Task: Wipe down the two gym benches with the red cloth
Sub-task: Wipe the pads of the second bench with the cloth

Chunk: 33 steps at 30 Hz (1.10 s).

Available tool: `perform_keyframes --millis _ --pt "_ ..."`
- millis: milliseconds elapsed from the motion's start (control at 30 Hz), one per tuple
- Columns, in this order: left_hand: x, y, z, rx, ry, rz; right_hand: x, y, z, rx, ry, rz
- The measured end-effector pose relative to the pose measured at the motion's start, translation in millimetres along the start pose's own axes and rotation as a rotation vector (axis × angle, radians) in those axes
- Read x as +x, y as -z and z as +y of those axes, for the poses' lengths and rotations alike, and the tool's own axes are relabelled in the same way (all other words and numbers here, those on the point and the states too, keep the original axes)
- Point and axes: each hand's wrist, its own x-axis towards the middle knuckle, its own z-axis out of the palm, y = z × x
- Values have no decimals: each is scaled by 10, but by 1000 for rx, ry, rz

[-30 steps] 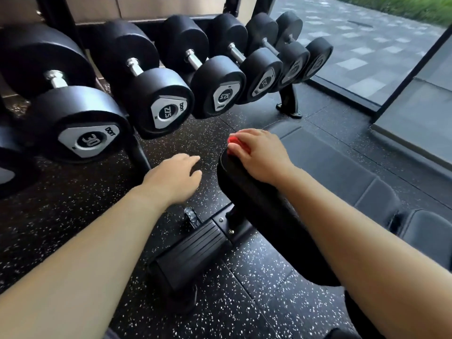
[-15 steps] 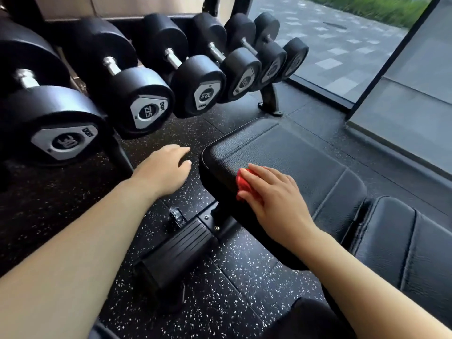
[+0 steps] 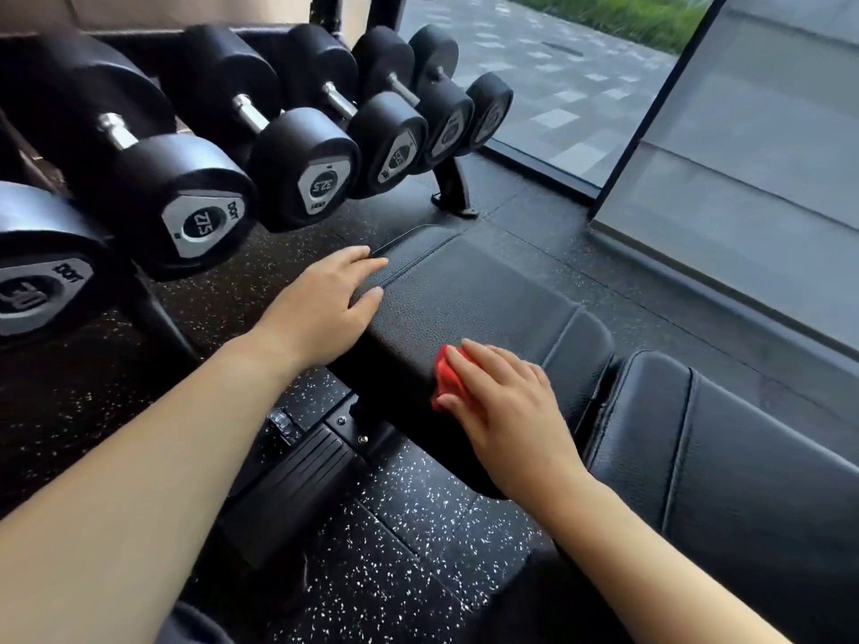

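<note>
On the near edge of the bench pad, in the head view, the right hand is holding the bunched red cloth, with fingers curved over it and the thumb tucked against its near side, pressing it onto the black padding. The left hand is resting flat and relaxed on the pad's left corner, fingers straight and holding nothing. A second black pad is lying just beside the first, to the right. Dumbbells are sitting in a row on a rack at upper left. The speckled floor is showing beneath the bench, and a window is standing beyond it.
</note>
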Motion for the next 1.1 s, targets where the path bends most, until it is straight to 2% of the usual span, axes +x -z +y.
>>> perform_keyframes --millis 100,333,500,667,900,1000,1100 --pt "20 -46 77 28 -73 -21 -120 44 72 -10 -54 14" --pt "1 -174 154 104 -132 -108 329 -29 74 -24 -187 -126" --pt "2 -203 227 102 -145 -96 -94 75 30 -9 -115 3" --pt "7 -248 230 92 -152 -127 -507 177 111 9 -120 45" --pt "-3 -271 208 113 -171 -130 60 153 556 57 -337 -9" --pt "-22 -267 241 113 -180 -130 188 159 653 40 -346 -39" --pt "-34 -274 263 110 -193 -119 15 215 560 121 -316 -7"
